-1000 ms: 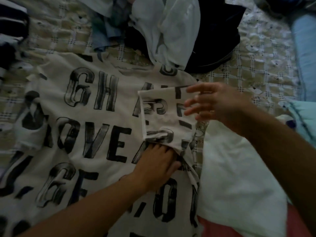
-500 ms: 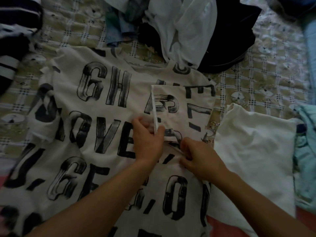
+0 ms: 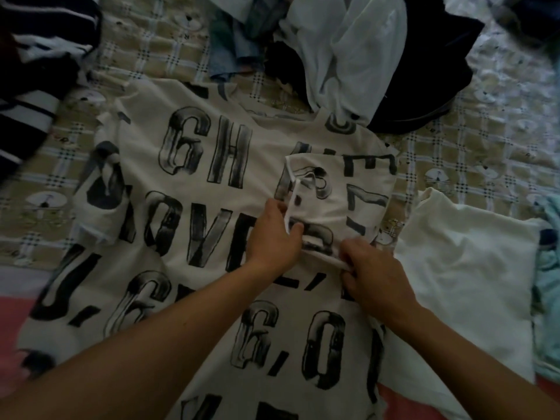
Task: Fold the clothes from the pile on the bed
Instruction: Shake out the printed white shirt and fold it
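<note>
Head view: left hand (image 3: 274,234) and right hand (image 3: 375,274) each pinch the folded-in sleeve (image 3: 348,189), probably squaring it flat against the printed shirt (image 3: 194,268) spread on the bed (image 3: 454,165).

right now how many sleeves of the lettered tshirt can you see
2. The unfolded sleeve lies at the left edge of the lettered shirt; the folded sleeve is turned in over its chest, held by the left hand and right hand.

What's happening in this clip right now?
A person is folding a lettered T-shirt spread on the bed. Its sleeve lies folded in over the chest; the left hand pinches the sleeve's hem, the right hand its lower edge. The unfolded pile sits beyond the collar.
</note>
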`<state>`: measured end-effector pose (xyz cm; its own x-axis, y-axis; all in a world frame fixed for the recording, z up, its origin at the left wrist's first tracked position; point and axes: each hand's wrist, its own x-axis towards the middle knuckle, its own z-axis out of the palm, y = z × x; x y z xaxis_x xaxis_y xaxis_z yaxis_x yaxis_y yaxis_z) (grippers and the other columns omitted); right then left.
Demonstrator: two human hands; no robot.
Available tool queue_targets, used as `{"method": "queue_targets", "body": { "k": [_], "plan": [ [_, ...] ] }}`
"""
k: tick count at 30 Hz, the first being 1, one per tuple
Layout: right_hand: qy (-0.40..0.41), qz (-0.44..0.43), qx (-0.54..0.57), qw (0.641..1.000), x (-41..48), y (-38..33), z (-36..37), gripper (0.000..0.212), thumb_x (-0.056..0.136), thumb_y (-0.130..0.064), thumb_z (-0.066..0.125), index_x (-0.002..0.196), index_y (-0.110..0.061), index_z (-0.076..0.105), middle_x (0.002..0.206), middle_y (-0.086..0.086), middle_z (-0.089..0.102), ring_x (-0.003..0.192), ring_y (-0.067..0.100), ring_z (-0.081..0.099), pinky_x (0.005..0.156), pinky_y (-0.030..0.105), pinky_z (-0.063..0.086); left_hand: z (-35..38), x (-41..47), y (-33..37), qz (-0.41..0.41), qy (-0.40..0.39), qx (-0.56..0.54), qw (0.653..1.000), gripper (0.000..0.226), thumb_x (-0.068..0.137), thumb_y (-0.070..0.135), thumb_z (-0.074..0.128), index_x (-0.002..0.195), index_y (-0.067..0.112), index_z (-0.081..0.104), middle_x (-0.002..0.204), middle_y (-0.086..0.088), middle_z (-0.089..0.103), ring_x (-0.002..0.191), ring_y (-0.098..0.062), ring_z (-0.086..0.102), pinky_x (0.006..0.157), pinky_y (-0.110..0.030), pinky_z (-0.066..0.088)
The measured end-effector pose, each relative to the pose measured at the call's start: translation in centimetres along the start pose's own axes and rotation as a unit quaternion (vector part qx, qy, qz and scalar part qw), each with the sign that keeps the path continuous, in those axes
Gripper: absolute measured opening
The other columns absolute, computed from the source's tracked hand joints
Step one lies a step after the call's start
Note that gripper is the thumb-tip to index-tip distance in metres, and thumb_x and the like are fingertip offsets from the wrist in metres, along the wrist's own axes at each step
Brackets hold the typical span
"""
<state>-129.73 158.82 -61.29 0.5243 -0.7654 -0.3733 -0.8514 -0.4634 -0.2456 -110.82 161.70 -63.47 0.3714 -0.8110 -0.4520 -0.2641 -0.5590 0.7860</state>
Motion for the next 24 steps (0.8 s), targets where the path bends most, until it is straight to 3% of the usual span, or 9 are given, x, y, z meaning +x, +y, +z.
{"method": "queue_targets", "body": {
  "k": [3,5,9,13,15,17,19,21,24],
  "plan": [
    [-0.087,0.020,-0.033,0.995,0.7,-1.3,-0.9,0.021,0.077,-0.049,0.058,0.079,-0.029,0.052,0.076,-0.011,0.054,0.069,0.010,0.055,0.063,0.030,0.051,-0.7,-0.5,-1.3,-0.017,-0.024,0.100,0.994,0.034,0.091,0.033,0.060,0.118,0.023,0.041,0.103,-0.003,0.062,0.090,-0.024,0.062,0.073,-0.038,0.053],
    [-0.042,0.025,0.000,0.999,2.3,-2.6,-1.4,0.028,0.078,-0.057,0.057,0.077,-0.030,0.051,0.074,-0.011,0.054,0.066,0.007,0.052,0.060,0.030,0.051,-1.1,-0.8,-2.0,-0.019,-0.020,0.120,0.992,0.033,0.091,0.037,0.059,0.115,0.024,0.040,0.101,-0.003,0.062,0.088,-0.024,0.062,0.070,-0.038,0.053],
    [0.078,0.002,0.029,0.997,8.0,-4.8,-2.4,0.030,0.087,-0.037,0.061,0.112,-0.024,0.054,0.113,0.001,0.049,0.098,0.018,0.050,0.078,0.032,0.045,-2.9,-2.3,-3.2,-0.005,-0.065,0.072,0.995,0.035,0.087,0.044,0.061,0.112,0.028,0.043,0.099,-0.001,0.064,0.087,-0.022,0.064,0.076,-0.044,0.056],
    [0.021,0.007,-0.019,1.000,13.7,-4.7,-2.4,0.062,0.092,-0.038,0.057,0.147,-0.022,0.034,0.151,0.013,0.032,0.135,0.034,0.034,0.109,0.045,0.034,-6.9,-3.6,-3.9,0.066,-0.001,0.080,0.995,0.025,0.090,0.033,0.059,0.111,0.025,0.049,0.090,0.004,0.061,0.083,-0.015,0.060,0.075,-0.038,0.055],
    [0.039,0.032,0.002,0.999,15.4,-4.2,-2.5,0.054,0.092,-0.042,0.056,0.140,-0.023,0.041,0.135,0.015,0.049,0.118,0.035,0.051,0.095,0.044,0.045,-10.6,-3.7,-4.5,0.136,0.098,0.098,0.981,0.016,0.090,0.029,0.061,0.102,0.024,0.053,0.093,0.008,0.055,0.087,-0.010,0.053,0.077,-0.034,0.052],
    [0.052,0.080,0.093,0.991,16.3,-4.3,-3.6,0.026,0.093,-0.035,0.057,0.113,-0.019,0.056,0.099,0.013,0.065,0.083,0.030,0.063,0.071,0.037,0.052,-15.4,-3.2,-5.7,0.178,0.194,0.097,0.960,0.016,0.088,0.023,0.064,0.100,0.022,0.053,0.095,0.008,0.049,0.090,-0.012,0.049,0.079,-0.032,0.048],
    [0.047,0.119,0.093,0.987,16.8,-4.6,-4.8,0.013,0.094,-0.025,0.056,0.097,-0.013,0.062,0.079,0.012,0.065,0.069,0.030,0.062,0.066,0.038,0.052,-20.4,-2.0,-8.0,0.143,0.282,0.117,0.941,0.025,0.086,0.020,0.065,0.107,0.018,0.052,0.102,0.007,0.045,0.097,-0.016,0.048,0.084,-0.034,0.047],
    [0.135,0.133,0.000,0.982,17.3,-5.4,-5.6,0.017,0.089,-0.024,0.054,0.091,-0.008,0.060,0.081,0.019,0.063,0.076,0.037,0.061,0.072,0.045,0.052,-24.4,-0.3,-10.8,0.033,0.312,0.106,0.944,0.039,0.086,0.030,0.065,0.119,0.017,0.050,0.114,0.003,0.048,0.109,-0.021,0.049,0.092,-0.038,0.046],
    [0.217,0.116,-0.040,0.968,17.9,-9.8,-5.4,0.041,0.082,-0.030,0.058,0.115,-0.006,0.054,0.115,0.028,0.051,0.108,0.044,0.049,0.090,0.050,0.040,-26.8,2.0,-12.1,-0.140,0.206,-0.074,0.966,0.055,0.085,0.053,0.065,0.125,0.018,0.051,0.114,0.001,0.059,0.109,-0.020,0.059,0.093,-0.042,0.051]
  ]
}}
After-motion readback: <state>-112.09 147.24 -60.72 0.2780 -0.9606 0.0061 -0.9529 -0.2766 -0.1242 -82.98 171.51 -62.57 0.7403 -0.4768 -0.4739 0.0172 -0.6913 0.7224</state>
